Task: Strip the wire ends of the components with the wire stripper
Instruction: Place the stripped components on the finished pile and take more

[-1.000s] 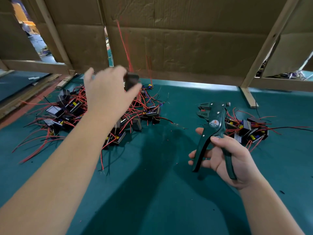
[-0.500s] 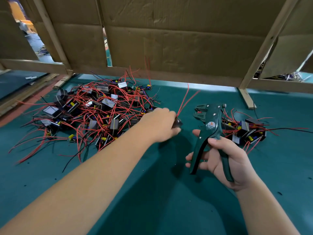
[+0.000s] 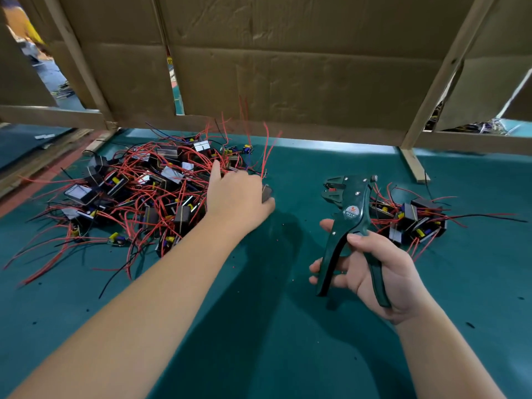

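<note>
My left hand (image 3: 239, 197) reaches out over the green mat and grips a small dark component (image 3: 267, 193) at its fingertips. That component's red wires (image 3: 268, 145) stick upward. The hand is at the right edge of a big pile of components with red wires (image 3: 138, 191). My right hand (image 3: 374, 272) holds the dark green wire stripper (image 3: 349, 208) by its handles. The tool stands upright with its jaws pointing left, a short gap away from the held component. A smaller pile of components (image 3: 411, 218) lies just behind the stripper on the right.
A cardboard wall on a wooden frame (image 3: 288, 82) closes off the back of the green mat (image 3: 273, 326). A wooden foot of the frame (image 3: 414, 165) stands on the mat at the back right. Small bits of insulation speckle the mat.
My left hand came down from above the big pile with the component, swung right toward the stripper, then drew back a little to the left. My right hand and the stripper hardly moved.
</note>
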Tool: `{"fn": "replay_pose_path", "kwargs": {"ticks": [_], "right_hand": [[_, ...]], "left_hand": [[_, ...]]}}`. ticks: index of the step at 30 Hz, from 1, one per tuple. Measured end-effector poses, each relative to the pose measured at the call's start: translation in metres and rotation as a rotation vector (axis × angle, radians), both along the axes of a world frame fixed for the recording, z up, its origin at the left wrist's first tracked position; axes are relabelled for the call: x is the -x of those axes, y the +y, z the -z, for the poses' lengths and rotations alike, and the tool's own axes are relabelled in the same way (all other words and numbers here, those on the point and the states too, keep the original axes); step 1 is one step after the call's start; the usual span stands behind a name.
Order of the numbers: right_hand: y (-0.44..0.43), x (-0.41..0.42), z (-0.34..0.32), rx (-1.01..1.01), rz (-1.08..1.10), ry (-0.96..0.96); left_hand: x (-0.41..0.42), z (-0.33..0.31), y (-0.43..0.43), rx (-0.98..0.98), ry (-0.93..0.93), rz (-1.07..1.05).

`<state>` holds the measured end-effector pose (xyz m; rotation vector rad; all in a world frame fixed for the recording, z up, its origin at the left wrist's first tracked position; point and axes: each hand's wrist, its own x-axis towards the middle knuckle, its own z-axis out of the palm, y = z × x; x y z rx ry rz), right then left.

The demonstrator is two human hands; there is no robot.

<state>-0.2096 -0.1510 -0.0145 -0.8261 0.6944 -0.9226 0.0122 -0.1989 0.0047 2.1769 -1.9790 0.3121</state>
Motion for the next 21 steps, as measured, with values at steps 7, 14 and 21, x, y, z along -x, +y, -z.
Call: {"fn": "replay_pose_path", "kwargs": {"ticks": [7, 14, 21], "right_hand": [[0.002, -0.002, -0.004, 0.011, -0.005, -0.035], [0.004, -0.003, -0.004, 0.006, -0.011, -0.026], [0.005, -0.003, -0.002, -0.020, -0.014, -0.028]], "left_hand": [[0.019, -0.003, 0.042, 0.264, 1.341, 0.200], [0.017, 0.022, 0.048, -0.226, 2.209, 0.219], [0.015, 0.029, 0.052, -0.170, 2.067, 0.208]]}}
